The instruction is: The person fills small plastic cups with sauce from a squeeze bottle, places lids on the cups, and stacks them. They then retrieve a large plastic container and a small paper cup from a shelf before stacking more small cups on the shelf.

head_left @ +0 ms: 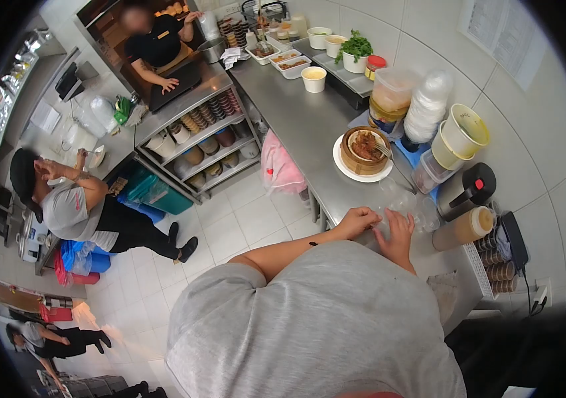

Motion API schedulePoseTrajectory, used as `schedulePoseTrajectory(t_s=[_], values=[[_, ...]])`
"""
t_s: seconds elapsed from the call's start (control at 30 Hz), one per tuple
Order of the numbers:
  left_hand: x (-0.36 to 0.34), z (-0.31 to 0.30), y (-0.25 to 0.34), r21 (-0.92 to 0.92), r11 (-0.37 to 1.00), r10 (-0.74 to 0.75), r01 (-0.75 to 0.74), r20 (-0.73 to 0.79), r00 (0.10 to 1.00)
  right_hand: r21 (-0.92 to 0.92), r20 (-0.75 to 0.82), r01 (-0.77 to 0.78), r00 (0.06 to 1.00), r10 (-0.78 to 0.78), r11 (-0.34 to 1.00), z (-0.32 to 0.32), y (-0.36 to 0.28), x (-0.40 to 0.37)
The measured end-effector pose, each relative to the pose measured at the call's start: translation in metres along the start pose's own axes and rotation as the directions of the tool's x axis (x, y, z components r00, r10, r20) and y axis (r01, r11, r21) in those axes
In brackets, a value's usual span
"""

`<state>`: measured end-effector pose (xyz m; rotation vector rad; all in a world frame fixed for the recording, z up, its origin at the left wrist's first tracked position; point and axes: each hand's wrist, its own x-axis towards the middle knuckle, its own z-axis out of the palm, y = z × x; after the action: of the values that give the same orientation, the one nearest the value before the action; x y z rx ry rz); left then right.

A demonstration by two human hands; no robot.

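My left hand [357,222] is closed in a pinch at the edge of the steel counter. Just beside it, my right hand [397,237] has its fingers bent toward the left fingertips. Something thin and clear seems to be between the two hands, too faint to name. Right by my fingers stand several clear plastic cups [424,213]. Beyond them a round bamboo steamer [351,158] sits on a white plate [347,174]. It holds a brown, saucy food [366,144] and a fork [382,150].
A squeeze bottle [463,229], a thermos jug [472,189], yellowish tubs [463,129] and a stack of clear lids or bowls [429,99] line the wall side. Co-workers stand at the left [77,205] and at a hatch [157,40]. A pink bag [282,162] hangs off the counter.
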<state>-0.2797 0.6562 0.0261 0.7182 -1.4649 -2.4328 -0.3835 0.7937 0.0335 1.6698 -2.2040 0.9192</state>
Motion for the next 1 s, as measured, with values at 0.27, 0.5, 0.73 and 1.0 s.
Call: schedulePoseTrajectory(t_s=[0.27, 0.5, 0.73, 1.0], values=[[0.003, -0.005, -0.002, 0.006, 1.0, 0.026, -0.027, 0.04, 0.999, 0.271, 0.047, -0.188, 0.982, 0.182, 0.944, 0.0, -0.008, -0.001], [0.023, -0.028, -0.023, 0.653, 0.636, 0.533, -0.412, 0.014, 0.846, -0.05, -0.101, -0.205, 0.975, 0.199, 0.978, -0.007, 0.006, -0.01], [0.032, -0.028, -0.041, 0.762, 0.397, 0.638, -0.513, 0.172, 0.75, -0.01, -0.332, -0.114, 0.938, 0.104, 0.993, -0.074, 0.0, -0.032], [0.023, -0.018, -0.035, 0.779, 0.416, 0.618, -0.469, 0.136, 0.774, 0.143, -0.792, -0.874, 0.18, 0.583, 0.464, -0.122, 0.118, -0.1]])
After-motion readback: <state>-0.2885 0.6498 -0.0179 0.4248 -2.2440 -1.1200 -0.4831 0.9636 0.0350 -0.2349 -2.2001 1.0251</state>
